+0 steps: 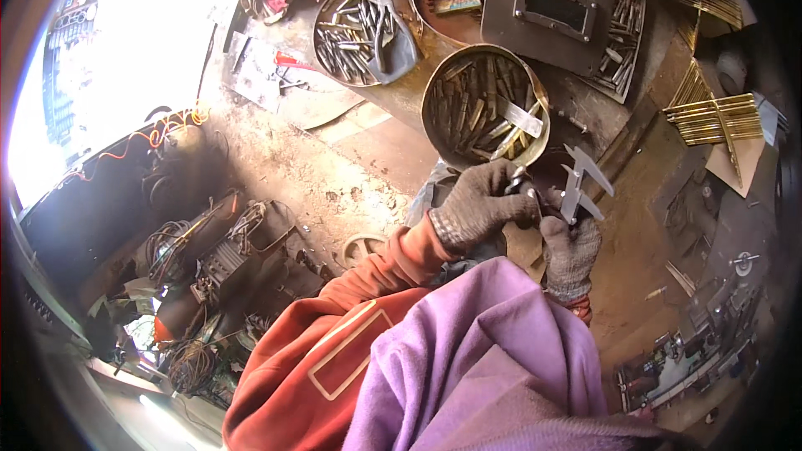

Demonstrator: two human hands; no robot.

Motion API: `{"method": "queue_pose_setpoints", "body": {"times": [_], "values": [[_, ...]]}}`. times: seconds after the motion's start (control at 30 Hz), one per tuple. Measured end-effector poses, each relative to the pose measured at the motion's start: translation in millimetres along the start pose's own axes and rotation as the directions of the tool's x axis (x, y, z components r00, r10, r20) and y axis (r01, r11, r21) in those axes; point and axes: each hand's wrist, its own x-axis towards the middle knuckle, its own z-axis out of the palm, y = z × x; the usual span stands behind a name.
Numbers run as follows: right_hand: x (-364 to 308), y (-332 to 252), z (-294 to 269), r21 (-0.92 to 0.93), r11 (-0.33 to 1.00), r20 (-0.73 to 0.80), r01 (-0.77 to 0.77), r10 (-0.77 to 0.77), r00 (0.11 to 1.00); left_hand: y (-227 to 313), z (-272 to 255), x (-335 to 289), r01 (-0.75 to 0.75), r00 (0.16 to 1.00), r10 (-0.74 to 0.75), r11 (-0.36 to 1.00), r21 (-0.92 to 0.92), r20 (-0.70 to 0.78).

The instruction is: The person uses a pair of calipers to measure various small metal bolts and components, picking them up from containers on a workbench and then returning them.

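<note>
Grey knitted work gloves cover both hands. My left hand [480, 207] is closed, thumb and fingers pinching a short dark metal rod [520, 179] that looks like a drill bit; its lower end is partly hidden. Close beside it, my right hand [573, 252] is closed around a silver vernier caliper [571, 199]. The caliper's larger jaws point up and to the right, spread apart with nothing visible between them. Just beyond the hands stands a round tin [428, 108] filled with brownish metal drill bits, a flat pale metal strip [520, 117] lying across them.
A second round pan [317, 38] of bits holds pliers [382, 21]. A welding mask [501, 29] leans over a tray of rods. Brass-coloured rods [714, 119] lie stacked at right. Wires and machine parts [225, 271] crowd the left floor; metal machinery [702, 342] stands lower right.
</note>
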Motion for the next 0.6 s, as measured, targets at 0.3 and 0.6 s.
{"method": "queue_pose_setpoints", "body": {"times": [0.3, 0.6], "values": [[50, 8, 4, -0.090, 0.993, -0.170, -0.081, 0.065, 0.983, -11, -27, 1, -0.118, 0.977, 0.145, 0.978, 0.172, -0.154], [123, 23, -8, -0.569, 0.798, -0.100, 0.199, -0.307, 0.946, 4, -67, -24, -0.122, 0.888, 0.268, 0.920, 0.371, -0.373]]}}
